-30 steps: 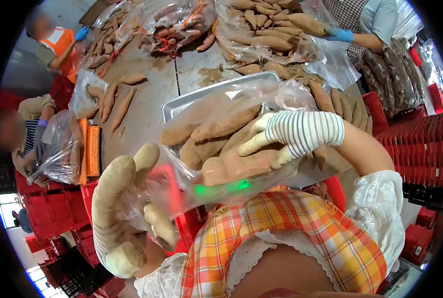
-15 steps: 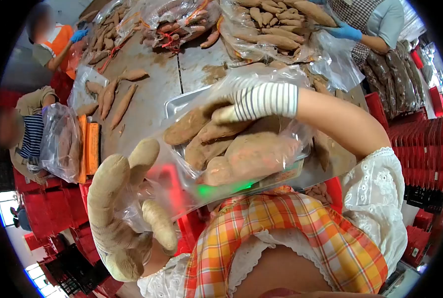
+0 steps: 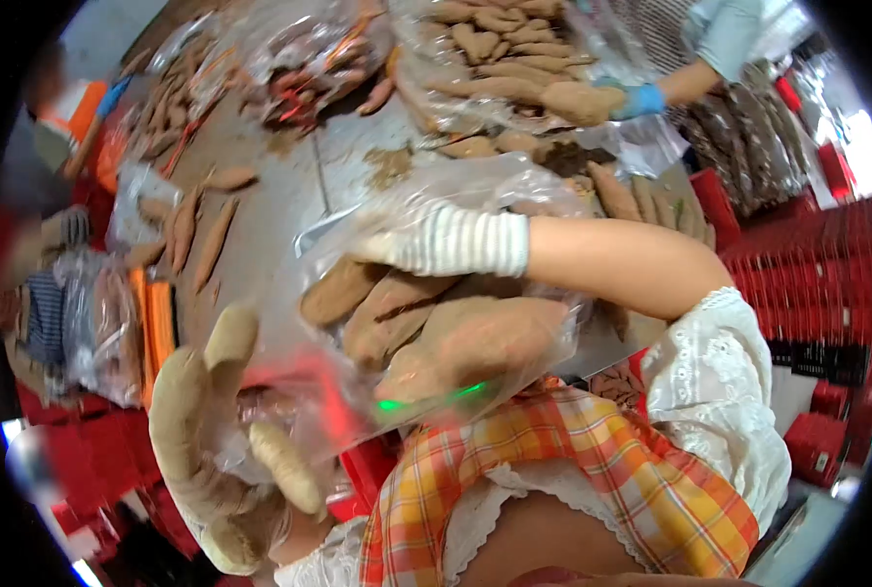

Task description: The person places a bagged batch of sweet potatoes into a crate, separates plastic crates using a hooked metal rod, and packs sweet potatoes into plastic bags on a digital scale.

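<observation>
A clear plastic bag [image 3: 475,186] of large sweet potatoes [image 3: 475,333] lies over a metal tray [image 3: 309,235] at the table's near edge. Across the top of the bag reaches my right hand [image 3: 446,240], in a striped knit glove. Its fingers are motion-blurred over the sweet potatoes, so I cannot tell whether they grip anything. My left hand [image 3: 221,450], in a soiled pale glove, is held up at the lower left with fingers spread and nothing gripped, next to the bag's loose plastic. Green display light glows through the bag's near side.
Opposite, a co-worker's blue-gloved hand [image 3: 642,101] holds a sweet potato [image 3: 581,102] by an open bag of more. Loose sweet potatoes [image 3: 216,245] lie on the table's left. Two people [image 3: 74,117] work at the left. Red crates [image 3: 808,284] are stacked at the right.
My right hand has moved left and slightly down over the bag, its fingers now blurred. The whole view has shifted. The co-worker's sweet potato has moved left and down, nearer their open bag.
</observation>
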Available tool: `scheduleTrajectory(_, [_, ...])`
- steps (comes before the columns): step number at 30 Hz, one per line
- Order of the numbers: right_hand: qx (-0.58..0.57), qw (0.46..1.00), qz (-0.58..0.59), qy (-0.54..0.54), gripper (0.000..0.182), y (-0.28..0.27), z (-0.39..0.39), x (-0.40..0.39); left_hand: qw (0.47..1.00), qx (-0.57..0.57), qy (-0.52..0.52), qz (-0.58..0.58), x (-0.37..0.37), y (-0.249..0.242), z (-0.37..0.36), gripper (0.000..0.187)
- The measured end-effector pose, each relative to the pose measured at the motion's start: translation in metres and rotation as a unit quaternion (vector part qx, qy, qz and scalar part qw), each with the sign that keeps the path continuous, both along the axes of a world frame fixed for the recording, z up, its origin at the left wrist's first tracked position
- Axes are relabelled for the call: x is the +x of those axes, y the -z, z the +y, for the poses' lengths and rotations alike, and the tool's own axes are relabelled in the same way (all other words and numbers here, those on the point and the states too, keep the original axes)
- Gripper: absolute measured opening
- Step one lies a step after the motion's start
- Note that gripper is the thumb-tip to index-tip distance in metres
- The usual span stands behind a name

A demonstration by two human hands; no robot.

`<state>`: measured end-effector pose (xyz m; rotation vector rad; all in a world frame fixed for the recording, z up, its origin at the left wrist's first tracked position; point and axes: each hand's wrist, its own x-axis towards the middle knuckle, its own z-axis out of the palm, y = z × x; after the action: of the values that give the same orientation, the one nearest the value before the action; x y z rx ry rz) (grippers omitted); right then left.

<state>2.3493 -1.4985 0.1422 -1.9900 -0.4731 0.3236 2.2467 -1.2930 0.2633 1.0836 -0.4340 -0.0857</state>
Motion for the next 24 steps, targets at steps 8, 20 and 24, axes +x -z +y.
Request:
scheduleTrajectory(8, [-0.267, 0.951, -0.153, 0.03, 0.034, 0.006, -0.066, 0.008, 0.935, 0.282, -0.138, -0.164, 0.005, -0.011, -0.024, 0.05])
scheduleTrajectory(20, [-0.326, 0.945, 0.036, 0.008, 0.054, -0.02, -0.082, 0.012, 0.906, 0.335, -0.099, -0.239, 0.016, -0.033, -0.047, 0.046])
scheduleTrajectory(24, [-0.286, 0.958, -0.004, 0.022, 0.055, -0.022, -0.084, 0.006, 0.875, 0.376, -0.105, -0.286, 0.01, -0.034, -0.052, 0.044])
